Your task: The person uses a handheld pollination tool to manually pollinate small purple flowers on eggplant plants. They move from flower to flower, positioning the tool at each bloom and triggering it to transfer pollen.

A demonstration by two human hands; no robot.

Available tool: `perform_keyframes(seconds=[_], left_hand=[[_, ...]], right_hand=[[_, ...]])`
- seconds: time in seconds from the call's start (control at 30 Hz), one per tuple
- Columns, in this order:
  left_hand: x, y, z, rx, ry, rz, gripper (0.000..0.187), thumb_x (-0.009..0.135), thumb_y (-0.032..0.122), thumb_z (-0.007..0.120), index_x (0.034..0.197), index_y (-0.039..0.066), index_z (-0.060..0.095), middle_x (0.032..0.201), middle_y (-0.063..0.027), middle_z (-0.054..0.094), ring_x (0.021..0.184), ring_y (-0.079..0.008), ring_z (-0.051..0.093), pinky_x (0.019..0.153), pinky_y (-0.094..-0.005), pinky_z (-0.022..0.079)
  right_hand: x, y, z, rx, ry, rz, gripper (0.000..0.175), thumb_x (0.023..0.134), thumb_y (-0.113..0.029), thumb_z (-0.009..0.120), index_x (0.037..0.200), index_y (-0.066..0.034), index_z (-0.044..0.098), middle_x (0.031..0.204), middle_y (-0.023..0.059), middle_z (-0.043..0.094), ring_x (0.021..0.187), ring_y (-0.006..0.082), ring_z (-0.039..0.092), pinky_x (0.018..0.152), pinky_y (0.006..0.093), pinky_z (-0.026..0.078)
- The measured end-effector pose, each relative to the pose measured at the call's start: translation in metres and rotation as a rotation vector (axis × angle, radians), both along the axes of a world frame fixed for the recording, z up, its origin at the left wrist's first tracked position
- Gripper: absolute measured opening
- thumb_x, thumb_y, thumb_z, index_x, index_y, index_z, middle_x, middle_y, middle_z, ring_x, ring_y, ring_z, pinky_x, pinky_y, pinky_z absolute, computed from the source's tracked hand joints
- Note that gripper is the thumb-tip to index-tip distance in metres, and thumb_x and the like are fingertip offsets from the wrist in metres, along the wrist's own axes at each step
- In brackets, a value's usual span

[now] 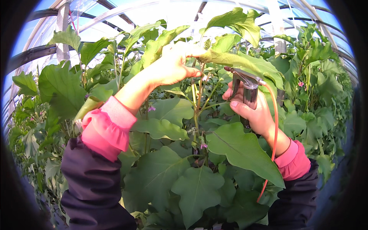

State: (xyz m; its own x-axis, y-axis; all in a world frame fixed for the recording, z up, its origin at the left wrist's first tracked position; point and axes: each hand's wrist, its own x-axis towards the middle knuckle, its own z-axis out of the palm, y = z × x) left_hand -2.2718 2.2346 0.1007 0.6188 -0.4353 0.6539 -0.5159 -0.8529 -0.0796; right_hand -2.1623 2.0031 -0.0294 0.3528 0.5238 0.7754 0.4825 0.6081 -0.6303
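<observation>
My left hand [176, 65] is raised at the top of an eggplant plant, fingers and thumb about its upper shoot [202, 66]. Glare washes out part of that grip. A broad leaf [230, 59] stretches right from my fingertips. My right hand [260, 113] is wrapped around a small trigger sprayer [250, 93] with a dark, see-through body. Its reddish nozzle [228, 69] points left, toward the shoot, just under the leaf. From the sprayer's rear an orange hose [276, 129] runs down past my right wrist. Purple flowers [203, 145] hang lower on the stem [196, 115].
Large eggplant leaves [198, 189] crowd the space below my hands, and one long leaf [244, 152] lies in front of my right forearm. More plants [322, 86] stand on both sides. Posts [62, 31] and curved bars carry a clear plastic greenhouse cover overhead.
</observation>
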Motion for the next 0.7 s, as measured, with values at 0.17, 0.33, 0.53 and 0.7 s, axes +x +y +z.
perform_keyframes(seconds=[0.17,0.33,0.53,0.7], left_hand=[[0.004,-0.001,0.005,0.106,-0.058,0.155,0.034,0.086,0.011,0.08,0.12,0.01,0.076,0.108,-0.0071,0.077,0.095,-0.0186,0.071,0.087,-0.0358,0.055],[0.01,0.016,0.005,0.316,-0.259,0.18,0.015,0.089,0.012,0.076,0.096,-0.001,0.074,0.103,-0.0158,0.073,0.088,-0.0279,0.072,0.077,-0.0356,0.057],[0.01,0.015,-0.013,0.541,-0.443,0.385,0.016,0.083,0.014,0.075,0.08,0.002,0.065,0.098,-0.0142,0.064,0.082,-0.0352,0.065,0.073,-0.0432,0.054],[0.029,0.009,-0.032,-0.145,-0.591,0.369,0.02,0.08,0.019,0.072,0.077,0.002,0.063,0.084,-0.0122,0.061,0.074,-0.0262,0.062,0.07,-0.0379,0.052]], right_hand=[[0.01,-0.005,-0.007,-0.102,-0.055,-0.042,0.053,0.09,-0.012,0.066,0.139,0.001,0.049,0.119,0.0083,0.064,0.113,0.0183,0.061,0.1,0.0348,0.047],[0.01,-0.004,-0.006,-0.09,-0.043,-0.039,0.053,0.09,-0.012,0.065,0.139,0.0013,0.048,0.119,0.0079,0.064,0.114,0.0177,0.061,0.099,0.0341,0.046],[0.009,0.001,-0.006,-0.049,-0.055,-0.031,0.053,0.091,-0.012,0.065,0.139,0.0016,0.048,0.119,0.0079,0.064,0.115,0.0175,0.06,0.099,0.0347,0.046],[0.008,0.009,-0.006,-0.026,-0.004,-0.029,0.053,0.091,-0.013,0.066,0.139,0.0016,0.048,0.121,0.0082,0.063,0.117,0.0189,0.061,0.101,0.0364,0.047]])
